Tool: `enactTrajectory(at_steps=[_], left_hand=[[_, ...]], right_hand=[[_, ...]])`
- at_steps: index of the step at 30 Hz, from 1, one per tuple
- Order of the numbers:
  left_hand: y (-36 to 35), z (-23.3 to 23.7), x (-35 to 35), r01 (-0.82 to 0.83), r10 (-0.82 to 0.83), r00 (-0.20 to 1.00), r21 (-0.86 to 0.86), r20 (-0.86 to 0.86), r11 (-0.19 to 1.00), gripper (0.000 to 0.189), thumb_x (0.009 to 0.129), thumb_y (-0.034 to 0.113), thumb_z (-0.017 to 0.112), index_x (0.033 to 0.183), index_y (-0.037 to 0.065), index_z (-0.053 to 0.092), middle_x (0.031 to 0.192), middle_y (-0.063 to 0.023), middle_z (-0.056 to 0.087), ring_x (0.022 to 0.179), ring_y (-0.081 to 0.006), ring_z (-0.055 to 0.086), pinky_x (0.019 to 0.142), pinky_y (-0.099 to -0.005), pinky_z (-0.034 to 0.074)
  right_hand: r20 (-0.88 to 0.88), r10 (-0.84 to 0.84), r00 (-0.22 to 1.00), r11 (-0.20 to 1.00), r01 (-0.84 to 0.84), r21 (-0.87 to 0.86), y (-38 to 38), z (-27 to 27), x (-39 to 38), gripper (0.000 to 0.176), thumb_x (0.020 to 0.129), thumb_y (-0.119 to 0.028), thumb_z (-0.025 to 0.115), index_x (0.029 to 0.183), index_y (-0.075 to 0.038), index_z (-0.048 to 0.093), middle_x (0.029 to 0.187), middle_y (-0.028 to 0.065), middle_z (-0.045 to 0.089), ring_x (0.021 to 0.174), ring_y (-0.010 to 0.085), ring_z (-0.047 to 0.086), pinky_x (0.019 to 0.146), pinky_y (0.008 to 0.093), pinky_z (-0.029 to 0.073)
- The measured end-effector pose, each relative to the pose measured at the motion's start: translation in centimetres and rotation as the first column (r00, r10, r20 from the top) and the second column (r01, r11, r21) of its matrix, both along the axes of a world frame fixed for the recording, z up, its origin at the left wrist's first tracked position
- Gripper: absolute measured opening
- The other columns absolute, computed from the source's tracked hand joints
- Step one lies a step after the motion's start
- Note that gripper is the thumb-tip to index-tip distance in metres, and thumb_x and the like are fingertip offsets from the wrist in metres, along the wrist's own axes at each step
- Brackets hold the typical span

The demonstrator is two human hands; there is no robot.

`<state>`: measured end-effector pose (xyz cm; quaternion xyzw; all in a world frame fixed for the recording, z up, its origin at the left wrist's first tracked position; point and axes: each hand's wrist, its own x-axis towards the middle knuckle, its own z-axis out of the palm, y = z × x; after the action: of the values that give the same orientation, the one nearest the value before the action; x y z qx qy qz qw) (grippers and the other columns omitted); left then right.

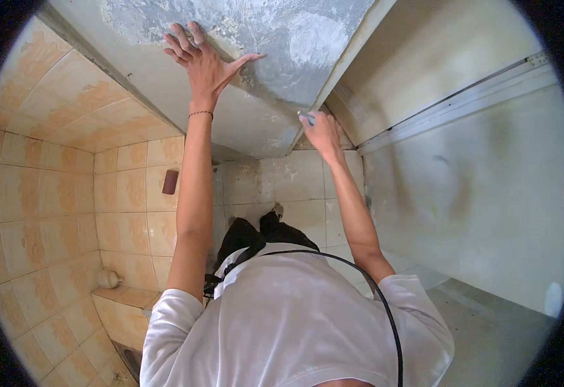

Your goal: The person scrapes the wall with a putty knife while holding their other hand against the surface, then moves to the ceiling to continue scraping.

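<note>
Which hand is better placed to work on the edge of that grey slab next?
The right, probably. The right hand grips a small tool right at the edge of the grey slab, while the left hand lies flat and open on the slab's face, away from that edge, holding nothing.

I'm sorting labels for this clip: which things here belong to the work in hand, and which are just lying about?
In hand: left hand flat on grey plastered slab; right hand gripping small tool.
Lying about: dark block on tiled wall; round lump on ledge; black cable.
</note>
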<state>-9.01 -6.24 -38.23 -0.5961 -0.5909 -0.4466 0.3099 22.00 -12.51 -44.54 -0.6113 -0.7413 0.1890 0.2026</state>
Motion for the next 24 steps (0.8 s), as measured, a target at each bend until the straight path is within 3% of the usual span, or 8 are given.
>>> enactTrajectory(at_steps=[1, 2, 4, 9, 12, 16, 18, 24], left_hand=[[-0.2, 0.1, 0.1, 0.013, -0.013, 1.0, -0.002, 0.0, 1.0, 0.166, 0.061, 0.096, 0.074, 0.171, 0.002, -0.007, 0.175, -0.0264, -0.019, 0.16, -0.0521, -0.02, 0.123, -0.0741, -0.004], [-0.2, 0.3, -0.1, 0.02, -0.02, 1.0, 0.002, -0.001, 1.0, 0.165, 0.062, 0.095, 0.075, 0.171, 0.002, -0.006, 0.175, -0.0267, -0.017, 0.16, -0.0521, -0.019, 0.124, -0.0736, -0.003], [-0.8, 0.7, -0.4, 0.036, -0.036, 0.999, -0.006, -0.004, 0.999, 0.164, 0.062, 0.093, 0.076, 0.171, 0.002, -0.005, 0.176, -0.027, -0.015, 0.16, -0.0523, -0.018, 0.124, -0.0734, -0.002], [-2.1, 0.7, 0.0, 0.037, -0.038, 0.999, -0.044, -0.011, 0.998, 0.16, 0.064, 0.084, 0.083, 0.172, 0.004, -0.003, 0.176, -0.0269, -0.013, 0.161, -0.0533, -0.007, 0.126, -0.0731, 0.006], [-2.0, 0.1, 0.0, 0.034, -0.035, 0.999, -0.053, -0.01, 0.998, 0.157, 0.064, 0.085, 0.083, 0.172, 0.006, 0.001, 0.176, -0.0275, -0.01, 0.161, -0.0537, -0.005, 0.125, -0.0747, 0.007], [-2.6, -1.1, 0.5, 0.043, -0.044, 0.999, -0.063, -0.023, 0.997, 0.151, 0.067, 0.085, 0.08, 0.173, 0.008, 0.004, 0.176, -0.0287, -0.004, 0.162, -0.0516, -0.003, 0.126, -0.073, 0.004], [-2.4, -2.1, 0.5, 0.078, -0.079, 0.997, -0.065, -0.02, 0.995, 0.139, 0.074, 0.088, 0.072, 0.173, 0.009, 0.014, 0.177, -0.0276, 0.003, 0.164, -0.0477, -0.004, 0.127, -0.0714, -0.002], [-2.9, -6.6, 1.5, 0.057, -0.071, 0.995, -0.182, -0.07, 0.982, 0.135, 0.074, 0.084, 0.077, 0.173, 0.012, 0.02, 0.177, -0.0276, 0.005, 0.164, -0.0475, 0.0, 0.127, -0.0706, -0.003]], right_hand=[[0.108, 0.014, 0.994, 0.998, -0.008, -0.056, 0.1, -1.1, -0.2, 0.04, 0.103, -0.041, 0.066, 0.101, -0.004, 0.08, 0.093, 0.0244, 0.076, 0.092, 0.048, 0.071, 0.083, 0.0549, 0.055], [0.055, 0.058, 0.997, 0.998, -0.059, 0.021, 0.1, -3.7, 0.2, 0.039, 0.104, -0.036, 0.064, 0.094, 0.0, 0.073, 0.089, 0.0272, 0.074, 0.089, 0.0509, 0.07, 0.078, 0.0612, 0.052], [-0.011, 0.021, 1.0, 1.0, -0.021, -0.014, -1.1, -4.8, 0.0, 0.04, 0.105, -0.038, 0.063, 0.096, 0.0, 0.073, 0.091, 0.0275, 0.074, 0.089, 0.0509, 0.07, 0.078, 0.0614, 0.052], [-0.036, -0.047, 0.998, 0.996, 0.044, -0.081, -2.9, -4.0, -0.5, 0.04, 0.107, -0.037, 0.061, 0.1, 0.0, 0.074, 0.094, 0.0274, 0.074, 0.092, 0.0504, 0.07, 0.079, 0.0613, 0.052], [-0.09, -0.041, 0.995, 0.999, 0.042, 0.008, -3.3, -1.7, -0.2, 0.038, 0.106, -0.036, 0.062, 0.104, 0.001, 0.073, 0.094, 0.0269, 0.075, 0.094, 0.0501, 0.07, 0.08, 0.0612, 0.052], [0.006, -0.035, 0.999, 0.992, 0.034, 0.119, -1.8, -0.3, 0.9, 0.035, 0.105, -0.035, 0.065, 0.112, -0.003, 0.074, 0.102, 0.0235, 0.076, 0.097, 0.0472, 0.071, 0.084, 0.0575, 0.053], [0.085, -0.061, 0.994, 0.978, 0.043, 0.202, -1.4, 0.4, 1.3, 0.031, 0.105, -0.032, 0.065, 0.115, -0.004, 0.075, 0.103, 0.0225, 0.077, 0.097, 0.0447, 0.072, 0.085, 0.0544, 0.054], [-0.056, -0.045, 0.997, 0.981, 0.055, 0.189, -2.6, -0.1, 1.5, 0.03, 0.106, -0.031, 0.062, 0.111, -0.003, 0.073, 0.102, 0.0233, 0.076, 0.099, 0.0461, 0.069, 0.086, 0.0577, 0.051]])
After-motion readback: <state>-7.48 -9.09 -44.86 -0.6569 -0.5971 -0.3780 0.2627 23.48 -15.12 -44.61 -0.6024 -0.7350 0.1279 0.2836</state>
